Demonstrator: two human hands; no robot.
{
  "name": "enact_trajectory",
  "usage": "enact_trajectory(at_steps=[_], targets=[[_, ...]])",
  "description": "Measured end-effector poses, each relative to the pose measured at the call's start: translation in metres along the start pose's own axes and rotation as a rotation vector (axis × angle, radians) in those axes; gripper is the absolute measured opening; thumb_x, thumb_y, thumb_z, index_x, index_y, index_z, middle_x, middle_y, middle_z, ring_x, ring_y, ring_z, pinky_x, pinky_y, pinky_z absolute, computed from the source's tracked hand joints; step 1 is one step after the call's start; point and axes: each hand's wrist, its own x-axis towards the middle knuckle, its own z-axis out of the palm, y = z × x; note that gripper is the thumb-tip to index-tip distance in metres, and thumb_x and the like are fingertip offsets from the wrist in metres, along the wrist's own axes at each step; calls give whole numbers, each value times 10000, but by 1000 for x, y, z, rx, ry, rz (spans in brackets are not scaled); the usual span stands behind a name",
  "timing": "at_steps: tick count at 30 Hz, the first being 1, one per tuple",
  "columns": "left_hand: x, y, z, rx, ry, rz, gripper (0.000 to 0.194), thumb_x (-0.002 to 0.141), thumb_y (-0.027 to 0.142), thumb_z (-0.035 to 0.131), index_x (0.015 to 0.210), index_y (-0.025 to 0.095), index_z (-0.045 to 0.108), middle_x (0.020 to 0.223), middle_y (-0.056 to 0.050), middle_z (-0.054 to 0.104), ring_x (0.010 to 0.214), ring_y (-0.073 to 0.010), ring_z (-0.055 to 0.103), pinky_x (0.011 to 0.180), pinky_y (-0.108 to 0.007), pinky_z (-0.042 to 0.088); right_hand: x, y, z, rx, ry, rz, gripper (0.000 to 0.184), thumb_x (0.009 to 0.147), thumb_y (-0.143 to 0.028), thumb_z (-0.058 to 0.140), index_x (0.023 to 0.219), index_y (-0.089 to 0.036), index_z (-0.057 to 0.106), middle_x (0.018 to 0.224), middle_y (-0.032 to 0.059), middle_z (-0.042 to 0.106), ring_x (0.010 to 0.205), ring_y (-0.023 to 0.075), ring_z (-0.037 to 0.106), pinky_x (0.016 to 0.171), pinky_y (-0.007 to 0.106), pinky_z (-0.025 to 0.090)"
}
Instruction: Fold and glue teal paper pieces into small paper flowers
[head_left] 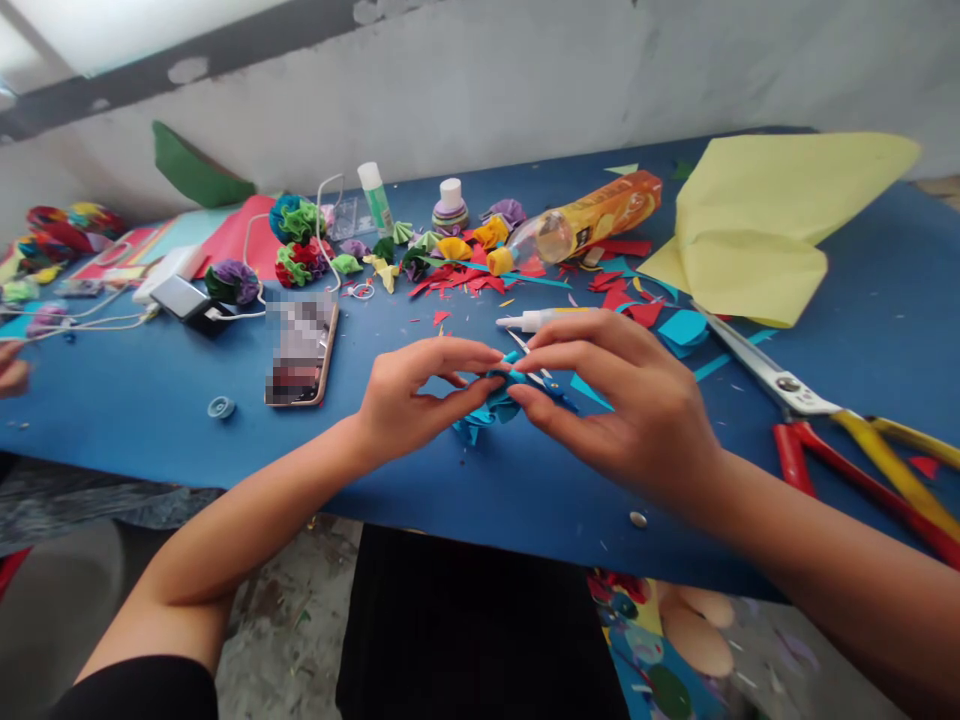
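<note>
Between the fingertips of both hands is a folded piece of blue paper (504, 398), crimped into ruffles. My left hand (427, 390) pinches it from the left, thumb and forefinger together. From the right, my right hand (615, 390) pinches its other side. Another crumpled blue paper piece (471, 428) shows just below, on the table; whether it joins the held one I cannot tell. Partly behind my right hand lie a white-nozzled glue tube (536, 320) and small blue-handled scissors (559, 393).
Large scissors with red and yellow handles (806, 400) lie at right beside yellow paper (772, 230). A phone (301, 350) rests at left. Behind are a bottle (585, 220), a glue stick (375, 198), paper scraps and paper flowers (304, 262). Another person's hand (11, 370) shows at the left edge.
</note>
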Motion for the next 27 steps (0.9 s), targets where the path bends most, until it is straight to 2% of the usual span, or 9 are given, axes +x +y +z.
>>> enact_trajectory(at_steps=[6,13,21,27], targets=[[0,-3,-1,212,-67,163,221,813,77,658,1030,116,669,851,-64,770,713,-90,714,680,-127,578,0,3,2,18,-73,87,62,842,-230,629,859,-172,638,908,105,685,918,245,672,817,394,540],[2,-4,-1,348,-98,212,210,847,81,609,1044,88,681,863,-79,772,696,-92,705,658,-136,565,0,6,4,-49,-97,14,78,866,-195,587,810,-183,640,864,80,705,864,241,679,770,397,532],[1,-7,0,240,-52,72,131,805,128,694,926,147,740,820,-40,780,692,-118,738,665,-146,581,1,6,7,-168,-85,-111,56,879,-183,593,843,-180,636,841,83,717,820,256,679,719,396,491],[2,-1,1,172,-50,-10,78,751,84,733,825,108,738,758,-38,775,652,-100,734,651,-95,580,0,9,8,-182,-96,-156,50,893,-181,584,874,-187,629,855,76,720,840,248,676,747,394,486]])
